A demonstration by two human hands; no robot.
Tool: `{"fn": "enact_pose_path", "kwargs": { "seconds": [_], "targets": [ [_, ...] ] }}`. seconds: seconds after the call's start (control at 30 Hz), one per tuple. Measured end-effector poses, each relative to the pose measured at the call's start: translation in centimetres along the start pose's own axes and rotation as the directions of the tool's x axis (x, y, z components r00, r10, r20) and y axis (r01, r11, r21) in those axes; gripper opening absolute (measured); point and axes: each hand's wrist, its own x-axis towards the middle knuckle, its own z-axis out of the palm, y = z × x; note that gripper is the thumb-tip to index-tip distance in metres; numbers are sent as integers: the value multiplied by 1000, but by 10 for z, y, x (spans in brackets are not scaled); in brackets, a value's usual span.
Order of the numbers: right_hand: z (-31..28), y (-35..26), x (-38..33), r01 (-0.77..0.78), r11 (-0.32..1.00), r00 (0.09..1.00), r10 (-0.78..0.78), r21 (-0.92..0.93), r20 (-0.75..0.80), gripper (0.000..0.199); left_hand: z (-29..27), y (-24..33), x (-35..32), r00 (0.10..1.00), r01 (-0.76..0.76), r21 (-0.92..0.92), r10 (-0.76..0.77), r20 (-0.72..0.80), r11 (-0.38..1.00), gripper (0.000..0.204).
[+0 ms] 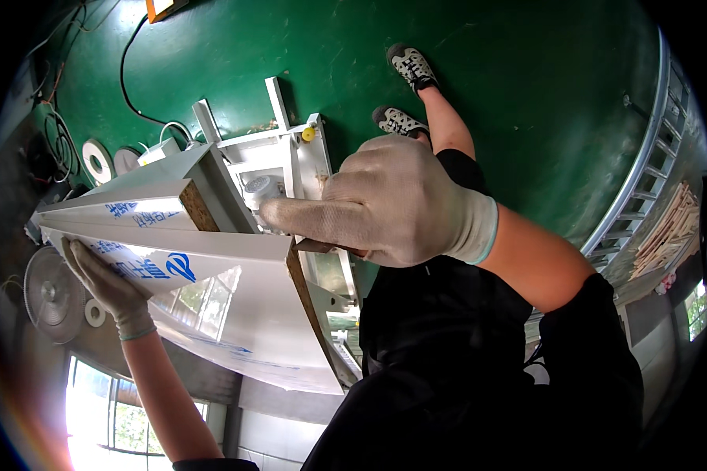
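Note:
A large white panel (271, 306) with a particle-board core stands tilted in front of me, its face in glossy film with blue print. My left hand (106, 282), in a pale work glove, lies against that face near the far end with its fingers stretched out. At the panel's near corner is my gloved right hand (401, 206), the index finger extended along the corner and the other fingers curled. Under them a thin brown strip-like piece (314, 246) shows at the raw edge; most of it is hidden by the hand. A second white board (126, 213) lies alongside.
Below the boards is a white metal frame (318, 161) with a yellow knob (308, 134) and a motor-like part (261, 188). A fan (53, 290) stands at far left. Cables (126, 78) cross the green floor. At right is a metal ladder-like rack (644, 169).

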Motion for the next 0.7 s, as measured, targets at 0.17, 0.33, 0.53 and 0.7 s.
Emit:
{"fn": "enact_pose_path", "kwargs": {
  "seconds": [0.17, 0.33, 0.53, 0.7],
  "targets": [
    [-2, 5, 0, 13, 1000, 999, -14, -27, -40, 57, 3, 0, 0, 997, -73, 84, 72, 17, 994, 64],
    [2, 5, -1, 46, 998, 998, -47, -32, -48, 58, 0, 3, -2, 997, -78, 146, 74, 35, 986, 63],
    [12, 6, -2, 58, 998, 993, -55, 24, -102, 60, 3, 6, -3, 1000, -27, 107, 27, -4, 994, 62],
    [18, 9, -2, 94, 994, 983, -84, 54, -165, 53, 11, 16, -7, 999, 35, 52, -34, -27, 998, 60]
  ]
}}
